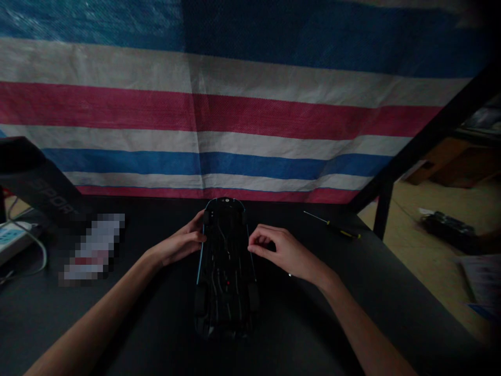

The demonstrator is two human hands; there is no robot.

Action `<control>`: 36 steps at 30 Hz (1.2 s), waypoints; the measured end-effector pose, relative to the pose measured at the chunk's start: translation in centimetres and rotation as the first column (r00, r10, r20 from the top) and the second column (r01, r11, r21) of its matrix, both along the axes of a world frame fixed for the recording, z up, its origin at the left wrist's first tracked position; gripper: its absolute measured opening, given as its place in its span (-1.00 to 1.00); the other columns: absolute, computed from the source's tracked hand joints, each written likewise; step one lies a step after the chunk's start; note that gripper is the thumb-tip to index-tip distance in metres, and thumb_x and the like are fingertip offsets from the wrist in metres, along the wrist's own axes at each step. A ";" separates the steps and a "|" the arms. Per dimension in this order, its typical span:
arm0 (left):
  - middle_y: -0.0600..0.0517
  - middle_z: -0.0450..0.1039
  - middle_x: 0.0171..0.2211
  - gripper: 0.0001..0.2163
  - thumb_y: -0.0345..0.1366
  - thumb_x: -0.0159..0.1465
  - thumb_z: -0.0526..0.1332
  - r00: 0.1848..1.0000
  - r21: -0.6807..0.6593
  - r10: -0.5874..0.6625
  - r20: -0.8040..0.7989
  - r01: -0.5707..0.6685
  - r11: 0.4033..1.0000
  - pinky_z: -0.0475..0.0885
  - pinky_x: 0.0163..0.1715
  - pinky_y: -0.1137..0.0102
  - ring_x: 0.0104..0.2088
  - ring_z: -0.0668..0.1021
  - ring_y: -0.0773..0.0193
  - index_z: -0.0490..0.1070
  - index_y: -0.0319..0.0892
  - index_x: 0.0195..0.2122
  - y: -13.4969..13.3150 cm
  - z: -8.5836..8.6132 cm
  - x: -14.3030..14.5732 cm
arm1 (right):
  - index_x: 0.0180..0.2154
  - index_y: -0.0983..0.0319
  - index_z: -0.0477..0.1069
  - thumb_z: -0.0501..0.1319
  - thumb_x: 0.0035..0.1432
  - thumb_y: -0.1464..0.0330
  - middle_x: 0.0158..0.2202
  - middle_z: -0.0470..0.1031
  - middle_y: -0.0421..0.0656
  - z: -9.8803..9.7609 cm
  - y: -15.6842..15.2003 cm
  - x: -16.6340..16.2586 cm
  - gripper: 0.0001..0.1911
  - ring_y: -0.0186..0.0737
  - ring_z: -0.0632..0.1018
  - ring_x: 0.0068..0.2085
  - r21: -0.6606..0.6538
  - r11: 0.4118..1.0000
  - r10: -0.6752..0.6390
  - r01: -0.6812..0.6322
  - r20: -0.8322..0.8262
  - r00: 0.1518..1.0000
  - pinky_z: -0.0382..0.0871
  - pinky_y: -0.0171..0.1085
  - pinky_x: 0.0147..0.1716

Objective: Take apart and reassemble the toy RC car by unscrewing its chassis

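Two bare forearms (99, 309) run in closest to the camera, angling over a matte black tabletop (156, 318) toward a black-bottomed toy car with blue edging (226, 261). And that car sits centre stage, belly up, wheels showing, a small red spot (228, 282) on its underside. On its left flank, the left hand (178, 248) has hold of the side, thumb at the edge, fingers partly hidden behind. Across from it, the right hand (287, 253) hangs beside the opposite edge, thumb and forefinger drawn close; whether they touch the car or pinch something tiny, I cannot tell.

So the step in hand looks like steadying the upturned body while the right fingers work close by. The next move, I'd judge, calls for a firm left hold and careful right fingertips, as the dark underside hides fine detail.

Out right, a slim screwdriver with a black-and-yellow handle (344, 230) lies well apart from the right hand. Over left: a blurred-out pale item (96, 248), a dark box lettered SPORT (50, 196), a white power strip (15, 241) with its cable. Red, white and blue striped sheeting (250, 117) walls off the far side; nothing blocks either hand's path to the car.
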State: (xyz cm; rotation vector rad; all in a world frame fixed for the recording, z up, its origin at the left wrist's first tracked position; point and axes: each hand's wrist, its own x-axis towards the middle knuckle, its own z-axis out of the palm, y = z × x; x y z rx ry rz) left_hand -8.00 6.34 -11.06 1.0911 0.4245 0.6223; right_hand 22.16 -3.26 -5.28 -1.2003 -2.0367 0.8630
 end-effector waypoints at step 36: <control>0.04 0.37 0.28 -0.32 -0.46 0.28 0.25 1.000 -0.013 0.012 0.029 -0.012 1.000 0.42 0.04 0.37 0.01 0.52 0.26 0.23 0.17 0.40 0.4 -0.5 -0.5 | -0.12 0.14 0.44 0.22 0.39 0.21 -0.25 0.48 -0.21 -1.0 -0.6 5.7 -0.85 -0.22 0.54 -0.21 -0.115 0.963 -0.260 0.245 -0.146 0.955 0.41 -0.22 -0.17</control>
